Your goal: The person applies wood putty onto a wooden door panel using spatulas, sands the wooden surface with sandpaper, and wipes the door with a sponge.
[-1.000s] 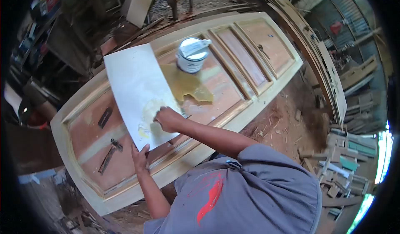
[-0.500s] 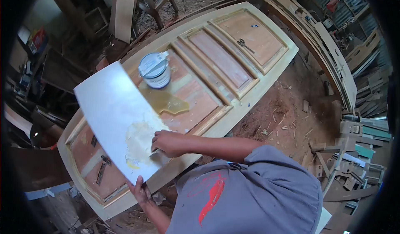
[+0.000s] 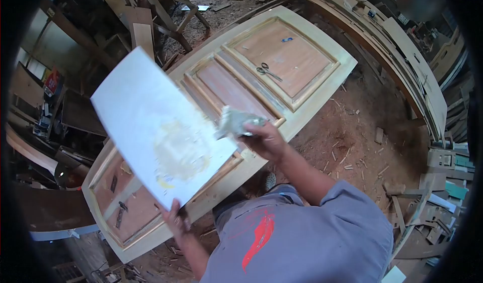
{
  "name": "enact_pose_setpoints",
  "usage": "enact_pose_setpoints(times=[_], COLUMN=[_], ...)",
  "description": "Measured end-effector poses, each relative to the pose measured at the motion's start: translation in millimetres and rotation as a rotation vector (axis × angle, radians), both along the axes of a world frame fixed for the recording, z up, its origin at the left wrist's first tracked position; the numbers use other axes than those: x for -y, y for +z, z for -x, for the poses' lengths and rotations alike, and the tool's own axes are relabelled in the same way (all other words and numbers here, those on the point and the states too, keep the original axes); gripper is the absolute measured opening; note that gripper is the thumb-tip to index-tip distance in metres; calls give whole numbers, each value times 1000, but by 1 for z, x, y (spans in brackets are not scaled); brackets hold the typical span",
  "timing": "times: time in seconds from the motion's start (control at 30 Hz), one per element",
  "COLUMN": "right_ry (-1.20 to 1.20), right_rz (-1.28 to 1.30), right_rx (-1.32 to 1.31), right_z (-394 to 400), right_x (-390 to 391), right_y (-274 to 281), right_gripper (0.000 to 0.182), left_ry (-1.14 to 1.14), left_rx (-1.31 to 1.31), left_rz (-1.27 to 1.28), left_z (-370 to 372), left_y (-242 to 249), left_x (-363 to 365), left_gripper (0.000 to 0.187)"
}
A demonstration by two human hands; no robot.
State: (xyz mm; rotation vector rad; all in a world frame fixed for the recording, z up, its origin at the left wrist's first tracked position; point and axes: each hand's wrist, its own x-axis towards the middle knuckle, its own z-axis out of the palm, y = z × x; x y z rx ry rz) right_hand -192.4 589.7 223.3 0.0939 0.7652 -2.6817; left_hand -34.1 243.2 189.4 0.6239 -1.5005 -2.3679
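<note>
My left hand [image 3: 176,220] grips the lower corner of a white board [image 3: 136,107], which is tilted over the wooden panelled door [image 3: 312,99]. A patch of pale paste [image 3: 182,149] is spread on the board's lower part. In my right hand [image 3: 264,139], raised near the board's right edge, is a flat scraper [image 3: 234,123] loaded with pale paste and blurred by motion. Scissors [image 3: 269,72] and a small blue item [image 3: 287,39] lie on the door's far panel. The tub seen earlier does not show now.
Dark metal tools [image 3: 119,216] lie on the door's near-left panel. Long curved boards [image 3: 402,56] stand along the right. Wood scraps [image 3: 347,154] litter the dirt floor, and a wooden trestle [image 3: 178,23] stands at the back.
My right hand has lifted off the board and moved up and right with paste on the scraper. The white board has shifted upward in view, and the tub is no longer visible.
</note>
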Motion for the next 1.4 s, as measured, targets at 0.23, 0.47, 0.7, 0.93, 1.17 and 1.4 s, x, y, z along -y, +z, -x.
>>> enact_pose_setpoints(times=[0.23,0.47,0.7,0.93,1.17,1.4], right_ry=[-472,-568,-419,-363,-333,-293], right_rz=[-66,-56,50,-42,-53,-35], right_rx=[159,224,234,316,331,364], right_z=[-17,-22,85,160,179,206], right_x=[-135,-232,-363,-511,-604,-630], right_y=[-53,-105,-155,-161,-175,-181], right_gripper=[28,25,25,36,34,36], left_ry=[-272,-331,-285,-358,-164,-361], left_rx=[68,142,861,135,138,86], left_rz=[-186,-212,871,1432,1808,1542], left_z=[118,148,139,326,498,481], left_y=[-102,-204,-210,-185,-260,-207], left_x=[-113,-160,-204,-450,-548,-549], left_gripper=[66,60,55,47,57,41])
